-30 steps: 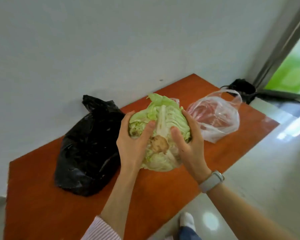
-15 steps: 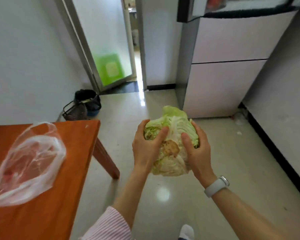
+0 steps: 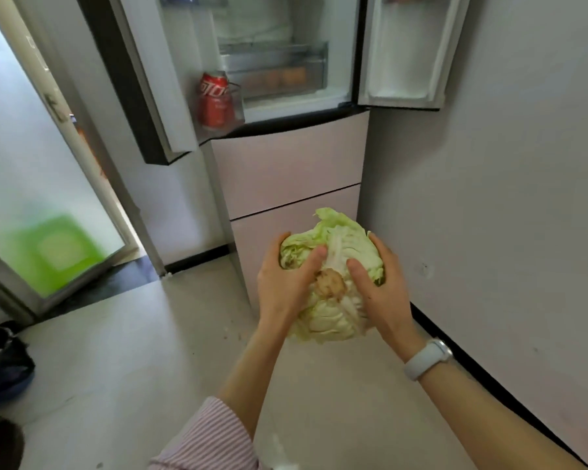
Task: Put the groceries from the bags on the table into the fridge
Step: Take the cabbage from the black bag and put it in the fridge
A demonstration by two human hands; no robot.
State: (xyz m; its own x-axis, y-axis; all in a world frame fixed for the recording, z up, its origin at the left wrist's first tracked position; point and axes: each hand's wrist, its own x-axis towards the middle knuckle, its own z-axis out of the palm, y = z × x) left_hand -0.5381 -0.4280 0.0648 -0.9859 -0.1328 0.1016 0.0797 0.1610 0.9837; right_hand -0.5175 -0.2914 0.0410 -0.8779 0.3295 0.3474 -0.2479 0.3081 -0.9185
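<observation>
Near: left hand and right hand cup a cabbage from either side, fingers curved round it, stem end up, above the floor. Far: fridge, both upper doors open; red cola can in left door shelf.

A red soda can is standing upright in the clear door shelf, brown eggs are sitting in a transparent drawer, a blurred green square is glowing behind the frosted glass door, and a dark bag is slumping on the pale floor.
</observation>
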